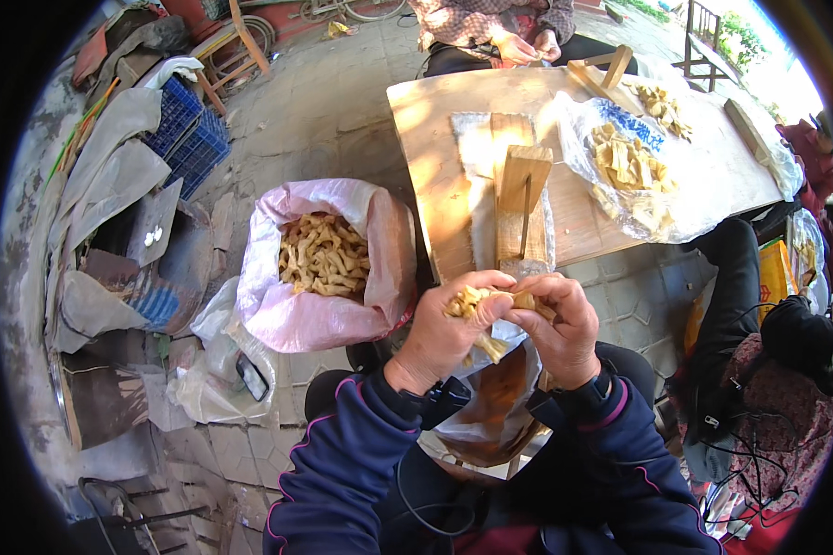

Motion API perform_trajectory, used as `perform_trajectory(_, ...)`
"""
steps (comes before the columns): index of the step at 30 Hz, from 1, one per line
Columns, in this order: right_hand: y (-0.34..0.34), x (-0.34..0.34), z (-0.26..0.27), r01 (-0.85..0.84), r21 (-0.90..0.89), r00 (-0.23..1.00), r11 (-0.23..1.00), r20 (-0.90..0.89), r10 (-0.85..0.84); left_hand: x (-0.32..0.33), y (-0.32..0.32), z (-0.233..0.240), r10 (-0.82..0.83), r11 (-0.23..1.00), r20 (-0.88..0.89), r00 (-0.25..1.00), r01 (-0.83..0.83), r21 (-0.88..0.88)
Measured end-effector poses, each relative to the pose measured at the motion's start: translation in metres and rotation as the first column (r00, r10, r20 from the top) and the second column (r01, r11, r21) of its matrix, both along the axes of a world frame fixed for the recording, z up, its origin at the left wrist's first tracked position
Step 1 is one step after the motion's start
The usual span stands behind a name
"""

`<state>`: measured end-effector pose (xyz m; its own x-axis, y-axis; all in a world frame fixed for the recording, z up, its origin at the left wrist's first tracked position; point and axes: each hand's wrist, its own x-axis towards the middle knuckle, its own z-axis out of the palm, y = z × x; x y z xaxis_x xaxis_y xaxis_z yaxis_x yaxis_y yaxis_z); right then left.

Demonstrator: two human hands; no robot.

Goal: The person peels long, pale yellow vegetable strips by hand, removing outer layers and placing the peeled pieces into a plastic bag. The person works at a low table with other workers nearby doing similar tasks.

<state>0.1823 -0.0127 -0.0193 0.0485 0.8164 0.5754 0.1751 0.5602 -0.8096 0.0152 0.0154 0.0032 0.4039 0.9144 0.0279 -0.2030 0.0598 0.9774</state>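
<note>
My left hand (439, 326) is closed around several pale yellow pieces, which look like knotted tofu skin (466, 302). Some of their ends hang down below the palm. Close beside it, my right hand (562, 325) pinches a folded yellow strip (526, 302) between thumb and fingers. The two thumbs nearly meet, and the fingers partly hide the strip. Both hands are held above a plastic-lined brown container (493, 402) between my knees. To the left, an open pink-white woven sack (312, 322) is filled with similar yellow knots (325, 253).
A wooden table (441, 180) carries a wooden stand with a slanted block (526, 173), a clear plastic bag (576, 177) of flat yellow strips (628, 163), and loose strips (659, 107). People sit across and at right. Blue crates (191, 139) and a phone (252, 377) lie left.
</note>
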Motion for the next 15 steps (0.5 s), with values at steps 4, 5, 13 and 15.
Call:
perform_trajectory(4, -0.015, -0.011, 0.002, -0.086, -0.151, 0.993, 0.985, -0.093, 0.073, -0.032, 0.009, 0.001, 0.052, 0.989, 0.039, 0.998, -0.046, -0.138)
perform_trajectory(5, -0.021, -0.018, -0.001, -0.087, -0.203, 0.985, 0.975, -0.166, 0.053, -0.04, 0.013, -0.001, 0.228, 0.967, 0.028, 0.973, -0.223, -0.122)
perform_trajectory(13, -0.046, -0.048, -0.105, -0.017, -0.811, 0.153, 0.585, 0.576, 0.803, -0.108, 0.08, -0.031, 0.709, 0.683, -0.133, 0.693, -0.721, -0.116)
perform_trajectory(15, -0.06, -0.047, -0.133, 0.062, -0.879, 0.1, 0.473, 0.477, 0.873, -0.103, 0.076, -0.035, 0.719, 0.694, -0.113, 0.686, -0.717, 0.066)
